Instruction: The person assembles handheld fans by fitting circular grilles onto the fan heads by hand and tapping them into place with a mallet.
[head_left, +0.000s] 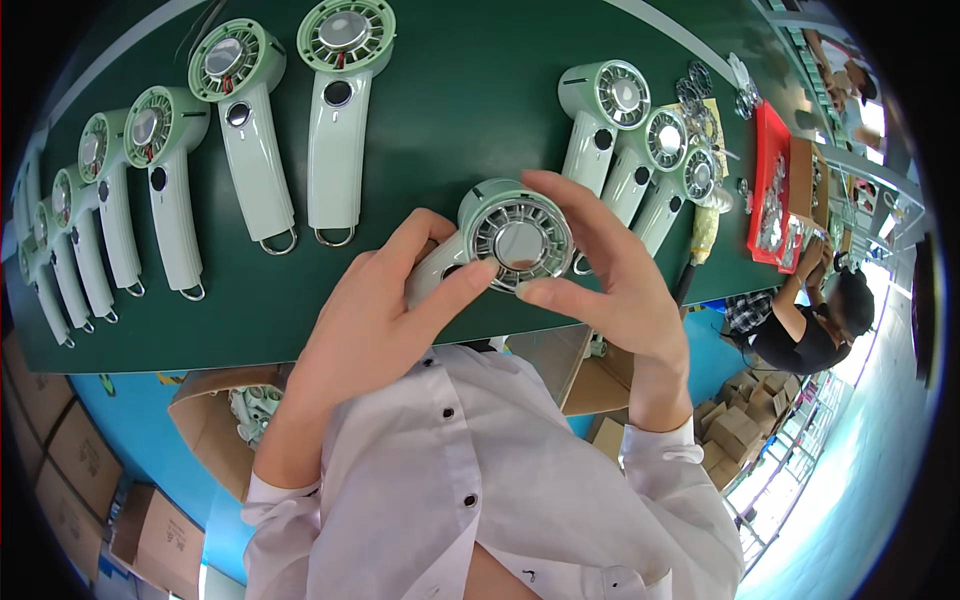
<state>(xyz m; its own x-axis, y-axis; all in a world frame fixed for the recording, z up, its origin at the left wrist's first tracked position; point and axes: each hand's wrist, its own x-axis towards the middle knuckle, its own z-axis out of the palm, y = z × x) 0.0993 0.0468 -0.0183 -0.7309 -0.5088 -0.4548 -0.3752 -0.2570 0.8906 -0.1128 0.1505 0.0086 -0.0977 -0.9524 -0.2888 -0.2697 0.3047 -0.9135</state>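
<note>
Over the near edge of the green table, both my hands hold a pale green handheld fan (478,196) with a silver ring grille facing up. My left hand (385,305) wraps the handle, its thumb pressed to the grille's lower left rim. The right side of the fan's round head sits between the thumb and fingers of my right hand (620,275). Just beyond, at right, lie several finished-looking fans with silver grilles, the nearest one a pale green fan (588,150). At left, a row of fans without grilles includes a fan (338,150) with red wire showing in its head.
A red tray (768,190) of silver parts stands at the table's right end, near a yellow-handled tool (705,235). Loose grille pieces (697,80) lie beside it. Below the table are an open carton (215,410) holding fans and stacked boxes (80,460). A co-worker (810,320) sits at right.
</note>
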